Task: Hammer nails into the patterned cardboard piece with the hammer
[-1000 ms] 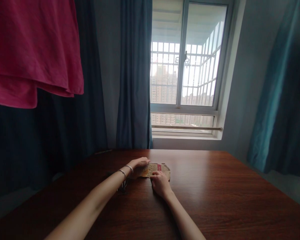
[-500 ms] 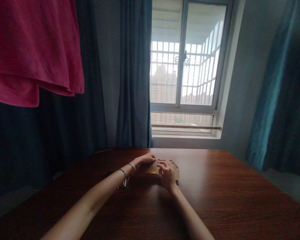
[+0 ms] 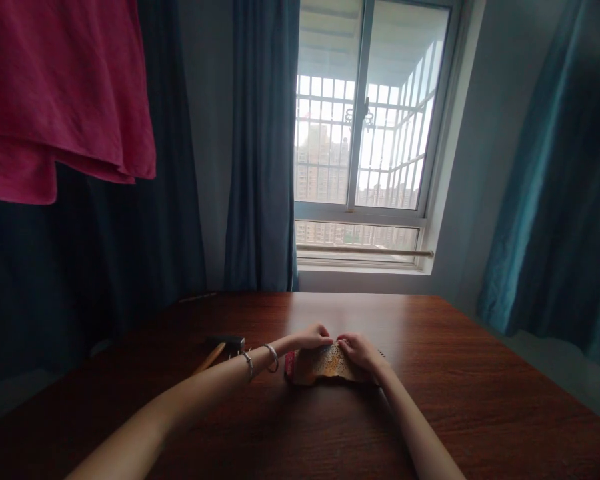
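A small flat wooden board (image 3: 325, 365) full of little holes, with a red patch at its left end, stands tilted up on its edge on the dark wooden table (image 3: 480, 407). My left hand (image 3: 310, 335) pinches its top edge from the left, two bracelets on that wrist. From the right, my right hand (image 3: 361, 350) grips the same top edge, fingers curled over it. Both hands are closed on the board, close together.
A small hammer (image 3: 219, 348) with a wooden handle lies on the table left of my left wrist. Behind the table are a window (image 3: 363, 133) and blue curtains (image 3: 260, 147). A red cloth (image 3: 55, 93) hangs at upper left.
The board lay flat under my hands a second ago; now both hands have lifted it onto its edge and drawn it nearer. The hammer has come into view.
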`<state>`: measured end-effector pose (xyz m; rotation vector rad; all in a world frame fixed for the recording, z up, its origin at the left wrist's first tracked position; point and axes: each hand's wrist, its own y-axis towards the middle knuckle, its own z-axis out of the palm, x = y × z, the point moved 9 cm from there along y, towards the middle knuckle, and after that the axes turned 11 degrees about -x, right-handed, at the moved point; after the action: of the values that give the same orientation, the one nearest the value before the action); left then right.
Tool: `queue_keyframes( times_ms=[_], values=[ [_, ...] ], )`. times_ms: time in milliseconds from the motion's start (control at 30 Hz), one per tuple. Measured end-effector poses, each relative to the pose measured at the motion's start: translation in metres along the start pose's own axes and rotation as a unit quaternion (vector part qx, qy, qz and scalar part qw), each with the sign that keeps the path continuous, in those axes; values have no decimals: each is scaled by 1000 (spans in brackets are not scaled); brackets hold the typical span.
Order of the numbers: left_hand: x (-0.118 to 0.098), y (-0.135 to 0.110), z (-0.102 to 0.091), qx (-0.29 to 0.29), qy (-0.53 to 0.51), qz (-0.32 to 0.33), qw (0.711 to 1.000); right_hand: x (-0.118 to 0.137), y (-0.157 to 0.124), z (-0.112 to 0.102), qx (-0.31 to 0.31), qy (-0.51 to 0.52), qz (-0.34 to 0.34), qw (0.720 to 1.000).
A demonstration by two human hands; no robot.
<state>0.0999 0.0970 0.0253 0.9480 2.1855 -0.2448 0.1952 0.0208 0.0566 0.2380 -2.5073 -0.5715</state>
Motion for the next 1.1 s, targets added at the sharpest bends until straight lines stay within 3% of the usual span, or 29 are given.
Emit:
queue_keyframes(
  times_ms=[300, 433, 633, 800, 967, 1100],
  values=[
    [21, -9, -14, -25, -13, -35, 999, 0, 0, 6, -4, -34, -9, 999],
    [21, -13, -16, -25, 1, -18, 1000, -3, -1, 9, 0, -58, -14, 998],
    [7, -22, -18, -85, 137, 33, 986, -6, -3, 15, -14, -101, -5, 995],
    [-11, -34, -13, -138, 310, 115, 934, -9, -5, 17, -32, -124, 12, 992],
    [-22, -50, -20, -175, 340, 104, 918, -15, -4, 17, -51, -133, 29, 989],
    [-37, -74, -42, -209, 325, 109, 916, -18, -4, 14, -60, -134, 39, 988]
  ],
)
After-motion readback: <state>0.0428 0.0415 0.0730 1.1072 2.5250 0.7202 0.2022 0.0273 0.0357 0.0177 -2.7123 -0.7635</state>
